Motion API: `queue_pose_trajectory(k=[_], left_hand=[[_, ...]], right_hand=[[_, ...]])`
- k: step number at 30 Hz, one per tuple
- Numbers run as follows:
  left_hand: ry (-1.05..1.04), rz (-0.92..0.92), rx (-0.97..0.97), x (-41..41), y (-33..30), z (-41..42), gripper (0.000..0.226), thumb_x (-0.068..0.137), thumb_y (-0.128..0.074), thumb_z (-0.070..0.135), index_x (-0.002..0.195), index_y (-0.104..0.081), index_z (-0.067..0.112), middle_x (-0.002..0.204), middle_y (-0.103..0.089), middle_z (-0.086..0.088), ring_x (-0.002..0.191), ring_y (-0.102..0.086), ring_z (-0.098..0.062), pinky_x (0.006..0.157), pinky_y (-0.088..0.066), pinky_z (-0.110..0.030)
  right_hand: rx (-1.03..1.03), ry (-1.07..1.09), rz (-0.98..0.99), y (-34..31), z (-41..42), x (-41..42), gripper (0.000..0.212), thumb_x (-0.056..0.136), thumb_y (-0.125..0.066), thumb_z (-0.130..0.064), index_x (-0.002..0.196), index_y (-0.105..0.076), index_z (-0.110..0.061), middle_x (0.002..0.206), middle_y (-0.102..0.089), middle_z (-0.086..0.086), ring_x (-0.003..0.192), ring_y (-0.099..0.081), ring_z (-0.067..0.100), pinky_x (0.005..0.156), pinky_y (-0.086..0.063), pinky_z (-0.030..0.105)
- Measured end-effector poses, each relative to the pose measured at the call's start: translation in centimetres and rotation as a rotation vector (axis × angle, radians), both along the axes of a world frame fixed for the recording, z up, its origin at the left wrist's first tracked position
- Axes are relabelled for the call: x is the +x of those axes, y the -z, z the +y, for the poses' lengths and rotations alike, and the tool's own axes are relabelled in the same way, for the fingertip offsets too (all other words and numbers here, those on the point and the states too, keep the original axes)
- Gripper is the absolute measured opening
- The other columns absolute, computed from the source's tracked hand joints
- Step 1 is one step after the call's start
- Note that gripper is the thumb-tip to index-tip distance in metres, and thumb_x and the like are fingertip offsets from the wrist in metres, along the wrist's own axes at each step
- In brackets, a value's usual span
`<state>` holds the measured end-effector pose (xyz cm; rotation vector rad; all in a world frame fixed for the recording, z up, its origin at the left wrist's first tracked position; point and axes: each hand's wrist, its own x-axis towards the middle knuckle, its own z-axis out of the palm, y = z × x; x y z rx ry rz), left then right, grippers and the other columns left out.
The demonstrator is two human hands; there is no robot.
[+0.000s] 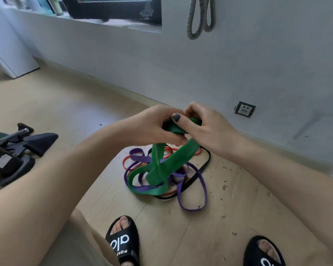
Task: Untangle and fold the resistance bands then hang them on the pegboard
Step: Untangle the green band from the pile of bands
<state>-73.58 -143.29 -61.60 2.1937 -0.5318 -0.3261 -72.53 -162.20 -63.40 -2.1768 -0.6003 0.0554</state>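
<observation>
The left hand point(154, 123) and the right hand point(206, 125) are close together in the air, touching each other. Both have their fingers curled round the top of a wide green band point(161, 166). The left thumb, with a dark painted nail, presses on the green band. The part of the band inside the two hands is hidden, so how it is folded there is hard to tell.

From the hands the green band hangs down in two strips. Its low loop lies on the wood floor point(65, 104), on top of a messy pile. In the pile there is a purple band point(202, 189), a thin red band point(126, 160) and a thin black band point(205, 166). They cross over and under each other, and it is hard to see where each one starts and ends.

Near the bottom are two feet in black slippers point(123, 242), both cut off by the edge of the picture. Small dark bits lie on the floor to the right of the pile.

On the left is some dark workout gear point(17, 146), only partly seen. Behind the pile is a pale wall point(258, 64) with a plug socket point(245, 109) low down. High on the wall hangs a grey looped band point(200, 18); its top is cut off, so what holds it up cannot be seen.
</observation>
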Motion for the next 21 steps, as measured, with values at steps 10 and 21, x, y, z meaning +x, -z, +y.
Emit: queue_pose_trajectory(k=[10, 21], left_hand=[[-0.035, 0.026, 0.031, 0.8, 0.6, 0.6, 0.033, 0.086, -0.083, 0.024, 0.077, -0.055, 0.01, 0.064, -0.044, 0.004, 0.058, -0.049, -0.013, 0.061, -0.043, -0.039], [0.031, 0.041, -0.001, 0.3, 0.7, 0.0, 0.055, 0.075, -0.085, 0.044, 0.095, -0.06, 0.0, 0.072, -0.051, -0.01, 0.064, -0.054, -0.031, 0.063, -0.047, -0.053]], right_hand=[[0.146, 0.14, -0.035, -1.5, -0.7, 1.5, 0.041, 0.097, -0.06, -0.053, 0.077, -0.058, -0.018, 0.057, -0.048, -0.011, 0.05, -0.04, 0.005, 0.055, -0.033, 0.026], [0.148, 0.035, 0.202, -1.4, -2.7, 0.8, 0.039, 0.09, -0.072, -0.049, 0.075, -0.064, -0.014, 0.056, -0.045, -0.009, 0.05, -0.039, 0.006, 0.053, -0.03, 0.024]])
